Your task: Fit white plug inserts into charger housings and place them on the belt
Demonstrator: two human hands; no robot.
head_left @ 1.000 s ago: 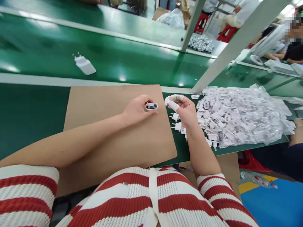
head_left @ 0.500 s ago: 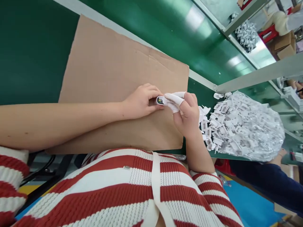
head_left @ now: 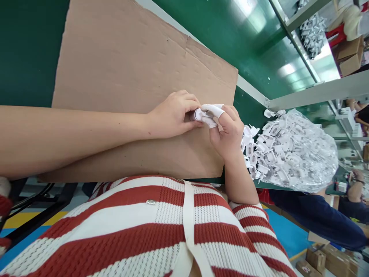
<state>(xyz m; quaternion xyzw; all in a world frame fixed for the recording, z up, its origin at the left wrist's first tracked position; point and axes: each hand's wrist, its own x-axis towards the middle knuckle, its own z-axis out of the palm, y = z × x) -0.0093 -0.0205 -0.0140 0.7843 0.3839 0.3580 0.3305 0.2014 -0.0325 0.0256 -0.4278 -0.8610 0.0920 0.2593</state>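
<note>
My left hand point(head_left: 174, 115) grasps a small white casing point(head_left: 193, 116) between thumb and fingers, its end directed toward my right hand point(head_left: 229, 132). My right hand is closed in a pinch on a white end piece point(head_left: 198, 114) against the casing; white finger covers point(head_left: 212, 110) hide much of this contact, so how far the two parts meet cannot be told. Both parts lie between my hands, above the right portion of a cardboard sheet point(head_left: 115, 77), which covers much of the green tabletop point(head_left: 29, 50). To the right of my right hand, loose white plug parts point(head_left: 250, 150) spread beside a clear plastic bag point(head_left: 311, 154) filled with similar pieces. Beyond the bag, a pale metal post point(head_left: 319, 92) crosses obliquely; farther off is a heap of light parts point(head_left: 313, 36). At lower right, a co-worker's dark-clothed limb point(head_left: 317, 215) adjoins the table edge.
</note>
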